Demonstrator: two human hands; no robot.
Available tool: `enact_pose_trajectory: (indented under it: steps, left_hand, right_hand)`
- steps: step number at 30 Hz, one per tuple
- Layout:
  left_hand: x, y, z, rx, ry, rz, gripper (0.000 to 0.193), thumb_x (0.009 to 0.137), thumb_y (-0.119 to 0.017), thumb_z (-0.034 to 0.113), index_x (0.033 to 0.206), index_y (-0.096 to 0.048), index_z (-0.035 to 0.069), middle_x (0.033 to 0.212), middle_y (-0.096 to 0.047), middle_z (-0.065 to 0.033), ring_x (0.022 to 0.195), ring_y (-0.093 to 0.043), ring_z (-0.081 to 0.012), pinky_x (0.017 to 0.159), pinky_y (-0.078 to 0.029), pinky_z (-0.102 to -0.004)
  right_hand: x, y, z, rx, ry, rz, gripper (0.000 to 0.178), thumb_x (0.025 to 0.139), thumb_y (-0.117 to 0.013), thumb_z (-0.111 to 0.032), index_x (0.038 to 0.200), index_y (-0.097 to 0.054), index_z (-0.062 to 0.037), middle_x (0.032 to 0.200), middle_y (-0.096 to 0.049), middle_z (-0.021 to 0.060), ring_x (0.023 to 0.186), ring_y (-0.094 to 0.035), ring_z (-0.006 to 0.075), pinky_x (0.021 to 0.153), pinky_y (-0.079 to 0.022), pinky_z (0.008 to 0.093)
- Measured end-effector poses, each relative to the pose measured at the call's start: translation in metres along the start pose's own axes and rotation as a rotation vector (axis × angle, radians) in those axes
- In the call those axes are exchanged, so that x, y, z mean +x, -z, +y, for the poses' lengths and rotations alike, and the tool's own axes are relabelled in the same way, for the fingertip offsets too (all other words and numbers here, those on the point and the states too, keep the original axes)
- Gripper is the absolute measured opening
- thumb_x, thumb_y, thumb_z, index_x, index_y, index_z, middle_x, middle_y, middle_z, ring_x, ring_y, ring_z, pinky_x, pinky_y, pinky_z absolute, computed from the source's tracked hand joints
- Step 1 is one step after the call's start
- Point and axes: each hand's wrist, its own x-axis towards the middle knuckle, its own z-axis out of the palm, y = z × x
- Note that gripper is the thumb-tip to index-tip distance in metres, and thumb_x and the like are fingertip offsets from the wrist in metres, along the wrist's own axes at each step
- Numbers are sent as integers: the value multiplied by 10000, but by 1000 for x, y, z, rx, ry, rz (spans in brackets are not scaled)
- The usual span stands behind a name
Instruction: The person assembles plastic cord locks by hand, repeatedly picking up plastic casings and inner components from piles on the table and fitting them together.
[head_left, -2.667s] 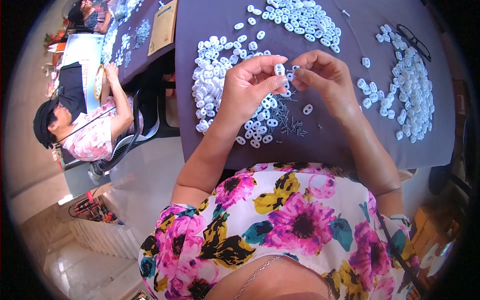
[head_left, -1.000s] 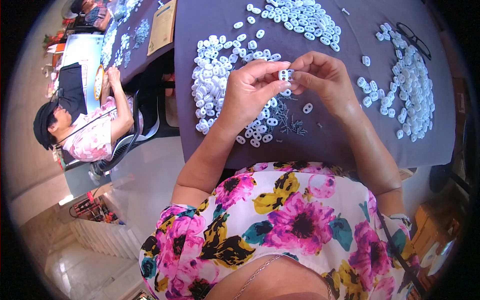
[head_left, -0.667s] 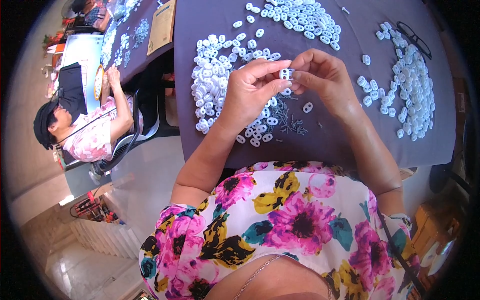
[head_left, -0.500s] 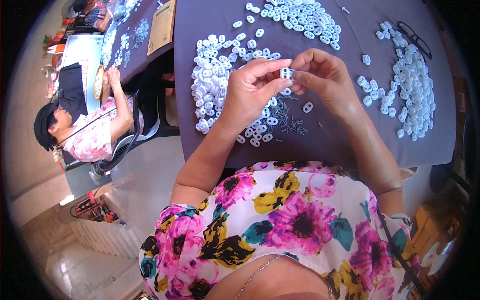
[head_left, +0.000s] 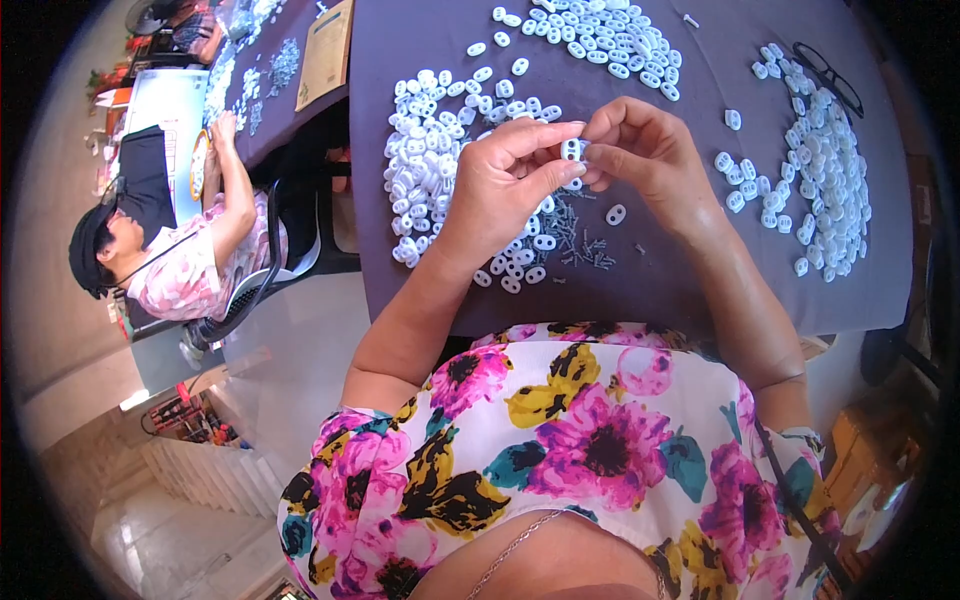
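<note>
A small white oval plastic piece with two holes (head_left: 571, 150) stands upright between my hands, above the table. My left hand (head_left: 508, 180) pinches it between thumb and forefinger. From the other side my right hand (head_left: 645, 160) closes thumb and fingers against the same piece; whether a screw is also in them is hidden. Below my hands lies a scatter of small grey screws (head_left: 590, 252). Left of them, partly behind my left hand, spreads a heap of the same white pieces (head_left: 420, 165). One loose white piece (head_left: 616, 214) lies beside the screws.
More white pieces form a pile (head_left: 610, 38) at the far middle and a long heap (head_left: 835, 190) on the right. Black-framed glasses (head_left: 830, 78) lie by that heap. On the left, a person in a black cap (head_left: 205, 245) sits at another table holding a clipboard-like brown board (head_left: 325, 50).
My hands and the white piece stay almost still. The person on the left has shifted an arm slightly up and away.
</note>
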Motion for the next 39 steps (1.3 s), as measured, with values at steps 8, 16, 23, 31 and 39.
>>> enact_pose_trajectory:
  steps: [8,16,23,31,39]
  left_hand:
    - [-3,-1,-4,82,-44,-26,293,812,-680,-31,1104,-664,-5,866,-612,-47,768,-610,-83,660,-508,-209]
    - [0,15,-1,-168,239,-89,392,814,-657,-29,1202,-594,-23,872,-637,-24,746,-605,-66,677,-514,-203]
    - [-2,23,6,-258,338,-293,459,827,-638,4,1270,-524,-34,1029,-653,-84,815,-622,-117,748,-523,-254]
    - [-4,20,-2,-368,382,-237,402,826,-670,31,1212,-571,-22,827,-655,-46,661,-603,-94,638,-500,-218]
    - [-25,16,9,-434,524,-284,433,816,-671,8,1231,-553,-23,803,-657,-48,629,-604,-97,603,-492,-219]
  right_hand:
    - [-3,-2,3,20,14,1,96,868,-625,-5,936,-563,-31,769,-618,32,673,-618,95,588,-517,218]
    - [-5,-4,-12,-221,12,-79,270,830,-638,47,1084,-583,-28,918,-606,22,760,-587,79,670,-486,221]
    - [-10,-14,-16,-517,47,-205,315,757,-683,93,1052,-644,-10,918,-576,28,781,-581,86,678,-472,230]
    - [-13,-19,-15,-506,71,-184,255,731,-744,58,952,-633,-5,912,-590,36,782,-608,108,658,-481,236]
    - [-29,-30,-19,-494,55,-256,149,751,-742,45,842,-632,-1,872,-629,69,814,-653,150,659,-521,265]
